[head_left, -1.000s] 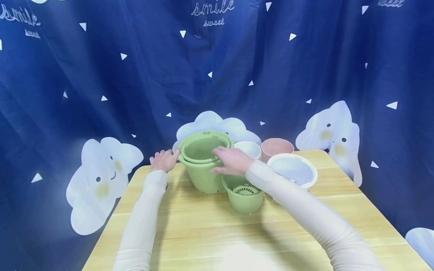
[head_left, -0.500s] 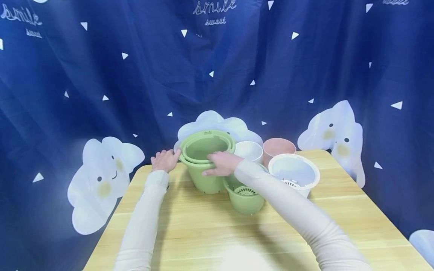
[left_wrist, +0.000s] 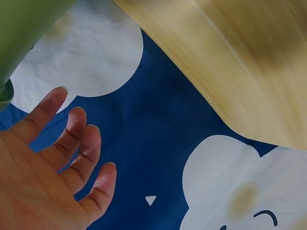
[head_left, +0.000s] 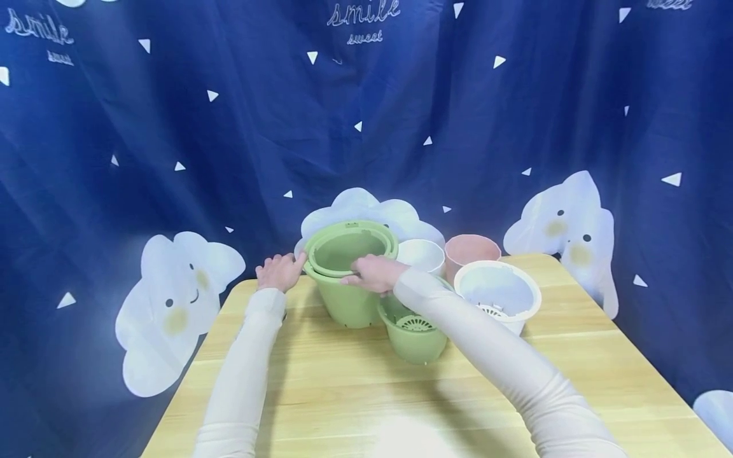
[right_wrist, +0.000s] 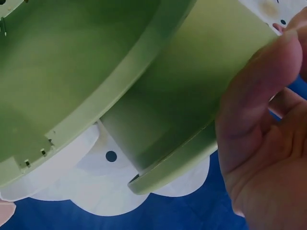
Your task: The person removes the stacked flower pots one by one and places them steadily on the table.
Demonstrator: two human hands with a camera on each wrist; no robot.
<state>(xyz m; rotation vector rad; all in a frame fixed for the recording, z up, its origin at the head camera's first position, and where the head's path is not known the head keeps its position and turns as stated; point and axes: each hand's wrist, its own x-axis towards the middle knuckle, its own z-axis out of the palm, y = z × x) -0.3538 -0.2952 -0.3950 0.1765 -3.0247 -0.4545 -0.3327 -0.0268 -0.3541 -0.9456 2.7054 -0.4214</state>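
A large green flowerpot (head_left: 348,308) stands upright at the back of the table, with a green inner pot (head_left: 342,249) nested in its mouth. My right hand (head_left: 375,273) pinches the near right rim, its fingers over the edge and its thumb on the outside. On the opposite side, my left hand (head_left: 279,272) has its thumb at the rim while the other fingers spread loosely away, as the left wrist view shows. Just right of the large pot sits a smaller green pot (head_left: 417,346) with a slotted base, partly hidden under my right forearm.
Behind and right of the green pots are a white pot (head_left: 420,253), a pink pot (head_left: 472,248) and another white pot (head_left: 506,289) with a slotted base. They stand on a wooden table (head_left: 343,394), backed by a blue curtain (head_left: 258,127) with cloud prints.
My right hand has moved left and slightly down onto the large pot's rim, its fingers closing on the edge. The left hand stays at the left side of the rim.
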